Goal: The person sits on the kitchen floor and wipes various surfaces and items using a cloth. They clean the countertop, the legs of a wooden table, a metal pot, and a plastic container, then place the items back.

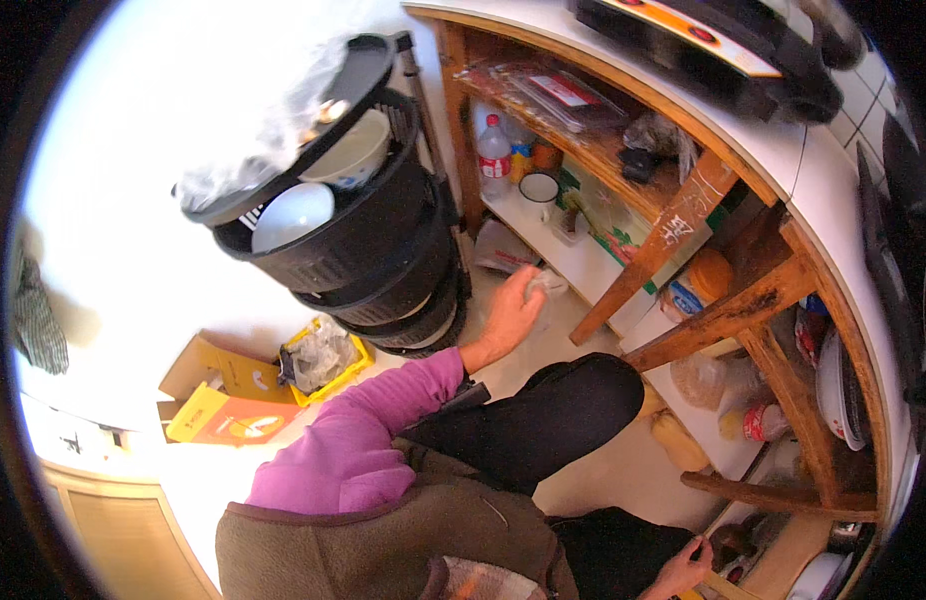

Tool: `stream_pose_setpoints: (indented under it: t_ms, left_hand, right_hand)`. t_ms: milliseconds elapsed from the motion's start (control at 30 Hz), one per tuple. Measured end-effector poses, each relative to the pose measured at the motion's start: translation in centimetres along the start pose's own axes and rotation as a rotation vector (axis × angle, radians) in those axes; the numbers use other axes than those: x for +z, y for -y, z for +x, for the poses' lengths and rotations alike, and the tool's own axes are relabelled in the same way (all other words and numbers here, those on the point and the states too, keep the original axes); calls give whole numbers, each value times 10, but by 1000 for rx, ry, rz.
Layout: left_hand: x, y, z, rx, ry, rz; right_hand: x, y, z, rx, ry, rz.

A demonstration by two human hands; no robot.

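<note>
My left hand, at the end of a purple sleeve, reaches toward the lower shelf of a wooden cabinet. Its fingers are closed on a crumpled whitish wad; whether it is cloth or thin plastic, I cannot tell. Just beyond lies a pale plastic bag under the white shelf board. Low at the right, my right hand is beside my knee, close to the cabinet's lower edge. Its fingers are curled, and whether they hold anything is unclear.
Slanted wooden braces cross the cabinet front. Behind them stand a red-capped plastic bottle, an enamel mug and a jar. A black tiered basket rack holds bowls. Left are a yellow basket and an open carton.
</note>
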State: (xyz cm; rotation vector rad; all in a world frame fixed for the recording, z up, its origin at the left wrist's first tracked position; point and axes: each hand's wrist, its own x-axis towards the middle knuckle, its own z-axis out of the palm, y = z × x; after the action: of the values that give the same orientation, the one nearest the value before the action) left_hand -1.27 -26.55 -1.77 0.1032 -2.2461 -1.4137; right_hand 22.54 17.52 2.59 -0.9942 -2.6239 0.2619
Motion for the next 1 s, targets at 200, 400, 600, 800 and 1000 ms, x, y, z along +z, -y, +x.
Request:
stream_pose_setpoints:
  t_ms: [200,400,600,800,1000]
  left_hand:
    - [-26,-124,-27,349,4,-275]
    - [-17,-180,-89,436,425,-505]
    - [8,-178,-133,219,884,-651]
    - [5,-164,-126,106,1054,-591]
    - [-7,-172,-116,356,944,-515]
  right_hand:
    - [19,-33,-2,-25,-1,18]
    - [-25,17,-24,-159,-23,233]
    - [-45,143,-86,-502,259,832]
    - [-35,176,-109,-531,181,770]
    - [-42,169,-108,-344,271,942]
